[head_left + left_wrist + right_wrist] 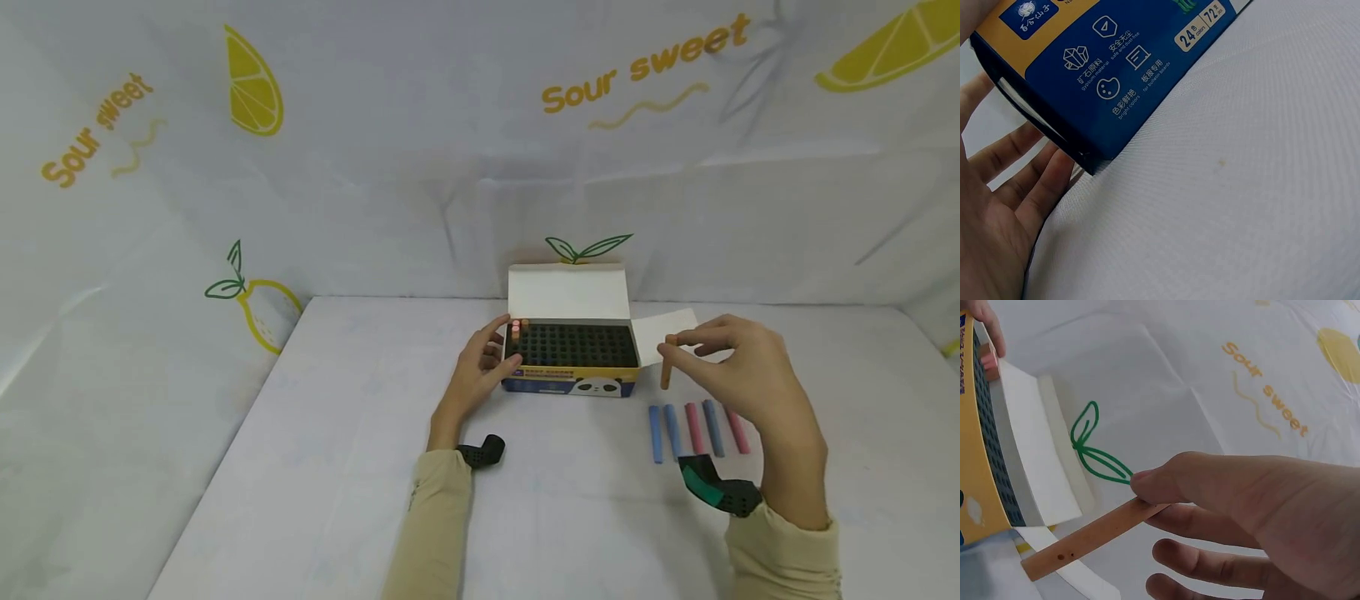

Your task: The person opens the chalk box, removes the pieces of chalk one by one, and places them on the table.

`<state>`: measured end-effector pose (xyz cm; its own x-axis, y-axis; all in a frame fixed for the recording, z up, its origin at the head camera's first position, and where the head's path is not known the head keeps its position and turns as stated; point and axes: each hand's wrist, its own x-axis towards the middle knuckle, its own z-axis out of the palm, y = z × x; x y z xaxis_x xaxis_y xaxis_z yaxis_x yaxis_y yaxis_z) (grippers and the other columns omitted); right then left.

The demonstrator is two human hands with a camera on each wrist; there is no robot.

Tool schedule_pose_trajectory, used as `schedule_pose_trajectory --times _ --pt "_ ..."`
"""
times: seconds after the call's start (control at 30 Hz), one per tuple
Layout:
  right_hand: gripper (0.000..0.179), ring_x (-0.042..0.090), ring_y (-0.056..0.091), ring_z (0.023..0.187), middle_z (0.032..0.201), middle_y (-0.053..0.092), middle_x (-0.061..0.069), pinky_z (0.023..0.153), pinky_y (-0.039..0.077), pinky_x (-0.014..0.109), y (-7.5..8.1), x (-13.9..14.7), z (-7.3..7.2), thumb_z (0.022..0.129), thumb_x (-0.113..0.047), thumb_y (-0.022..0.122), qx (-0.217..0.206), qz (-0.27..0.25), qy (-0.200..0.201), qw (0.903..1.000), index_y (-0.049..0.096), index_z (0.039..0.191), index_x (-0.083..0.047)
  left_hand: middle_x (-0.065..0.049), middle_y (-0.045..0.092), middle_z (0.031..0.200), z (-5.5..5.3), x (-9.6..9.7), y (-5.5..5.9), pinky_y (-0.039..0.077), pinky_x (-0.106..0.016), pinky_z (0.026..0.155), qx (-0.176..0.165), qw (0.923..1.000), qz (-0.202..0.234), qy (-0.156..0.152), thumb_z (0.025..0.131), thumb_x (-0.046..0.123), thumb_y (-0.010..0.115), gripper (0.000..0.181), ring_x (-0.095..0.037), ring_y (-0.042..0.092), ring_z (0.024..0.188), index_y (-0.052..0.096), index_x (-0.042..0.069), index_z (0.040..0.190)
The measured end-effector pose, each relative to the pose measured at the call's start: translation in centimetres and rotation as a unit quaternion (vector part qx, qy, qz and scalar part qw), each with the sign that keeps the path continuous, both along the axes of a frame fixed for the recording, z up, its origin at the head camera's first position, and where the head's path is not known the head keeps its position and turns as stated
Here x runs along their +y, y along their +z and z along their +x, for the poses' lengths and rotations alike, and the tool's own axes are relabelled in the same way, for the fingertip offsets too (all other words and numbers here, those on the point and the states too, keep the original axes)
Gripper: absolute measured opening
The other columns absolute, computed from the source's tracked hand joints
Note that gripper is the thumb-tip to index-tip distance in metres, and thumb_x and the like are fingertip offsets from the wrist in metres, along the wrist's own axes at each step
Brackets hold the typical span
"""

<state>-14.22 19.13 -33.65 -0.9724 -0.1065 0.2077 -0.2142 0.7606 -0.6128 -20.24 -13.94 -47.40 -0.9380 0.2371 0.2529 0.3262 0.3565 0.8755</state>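
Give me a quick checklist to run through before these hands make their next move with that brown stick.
1. Right hand pinching the brown stick: ok.
2. Left hand at the left end of the box: ok.
3. Lid raised: ok.
4. Black insert has free holes: ok.
5. Stick over a hole, if it is to go in: not ok, it hangs right of the box.
6. Which hole is meant: cannot tell.

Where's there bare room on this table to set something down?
The table is bare left of the left sleeve, and between that and the right sleeve, in front of the box. It's crowded right of the box: open flap, five chalk sticks and the right hand.
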Motion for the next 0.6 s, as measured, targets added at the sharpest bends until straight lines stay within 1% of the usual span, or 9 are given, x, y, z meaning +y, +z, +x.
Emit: schedule_pose_trajectory --times 0.07,0.1,0.17,0.23,0.3,0.33,0.43,0.5,0.6 --pt "0.030 0.001 0.062 0.088 0.114 0.073 0.019 0.067 0.047 0.028 -0.1 1.0 0.0 0.092 -0.030 0.075 -0.020 0.007 -0.008 0.9997 0.080 0.109 -0.006 -0.015 0.055 0.127 0.0 0.0 0.0 0.052 -0.036 0.088 -0.001 1.0000 0.000 0.000 0.098 0.043 0.065 0.066 -0.020 0.056 0.093 0.039 0.032 0.157" --pt "0.031 -0.003 0.058 0.087 0.114 0.073 0.019 0.067 0.047 0.028 -0.1 1.5 0.0 0.093 -0.032 0.074 -0.030 0.012 -0.012 0.9994 0.080 0.109 -0.007 -0.015 0.055 0.127 0.0 0.0 0.0 0.052 -0.036 0.088 -0.001 1.0000 -0.001 0.001 0.098 0.045 0.065 0.066 -0.020 0.056 0.093 0.039 0.032 0.157" --pt "0.035 -0.002 0.058 0.088 0.117 0.072 0.020 0.066 0.046 0.027 -0.2 2.6 0.0 0.094 -0.036 0.073 -0.055 0.024 -0.018 0.9981 0.080 0.111 -0.007 -0.015 0.055 0.127 -0.1 0.0 0.0 0.052 -0.036 0.089 0.000 1.0000 0.000 0.001 0.097 0.046 0.064 0.067 -0.020 0.056 0.093 0.039 0.032 0.157" --pt "0.040 0.014 0.063 0.096 0.122 0.069 0.024 0.067 0.045 0.029 -0.4 3.7 -0.1 0.095 -0.040 0.071 -0.083 0.032 -0.022 0.9957 0.078 0.114 -0.006 -0.015 0.055 0.128 -0.1 0.1 0.0 0.052 -0.036 0.089 0.003 1.0000 0.000 0.001 0.097 0.047 0.064 0.067 -0.020 0.056 0.094 0.039 0.032 0.157" --pt "0.046 0.033 0.063 0.104 0.126 0.066 0.028 0.068 0.047 0.034 -0.7 4.8 -0.1 0.096 -0.044 0.069 -0.111 0.043 -0.027 0.9925 0.077 0.118 -0.004 -0.015 0.055 0.128 -0.2 0.1 -0.1 0.052 -0.037 0.089 0.005 1.0000 0.001 0.000 0.098 0.047 0.064 0.067 -0.020 0.056 0.095 0.039 0.031 0.158" --pt "0.048 0.038 0.064 0.106 0.128 0.065 0.030 0.069 0.049 0.038 -0.9 5.3 -0.1 0.096 -0.046 0.069 -0.124 0.044 -0.029 0.9908 0.076 0.119 -0.004 -0.015 0.054 0.128 -0.2 0.1 -0.1 0.052 -0.037 0.089 0.006 1.0000 0.002 -0.001 0.098 0.046 0.064 0.067 -0.020 0.056 0.095 0.039 0.031 0.158" --pt "0.056 0.045 0.063 0.111 0.134 0.061 0.034 0.075 0.052 0.053 -1.4 7.0 -0.1 0.096 -0.050 0.067 -0.163 0.047 -0.039 0.9848 0.073 0.123 -0.001 -0.015 0.054 0.128 -0.1 0.1 0.0 0.052 -0.037 0.089 0.005 1.0000 0.002 0.000 0.098 0.045 0.064 0.067 -0.020 0.056 0.096 0.039 0.031 0.158" --pt "0.060 0.048 0.061 0.115 0.138 0.056 0.037 0.080 0.049 0.062 -1.7 8.1 0.0 0.097 -0.051 0.065 -0.192 0.041 -0.044 0.9796 0.071 0.126 0.001 -0.015 0.054 0.128 -0.1 0.1 0.0 0.052 -0.036 0.089 0.002 1.0000 0.002 0.001 0.097 0.045 0.064 0.066 -0.020 0.056 0.095 0.039 0.032 0.157" --pt "0.067 0.056 0.046 0.126 0.144 0.047 0.040 0.087 0.045 0.068 -2.1 9.5 0.3 0.098 -0.054 0.060 -0.239 0.034 -0.048 0.9693 0.066 0.132 0.004 -0.015 0.055 0.128 0.0 0.1 0.0 0.052 -0.036 0.089 -0.003 1.0000 0.001 0.002 0.098 0.045 0.065 0.066 -0.020 0.056 0.095 0.039 0.033 0.157"
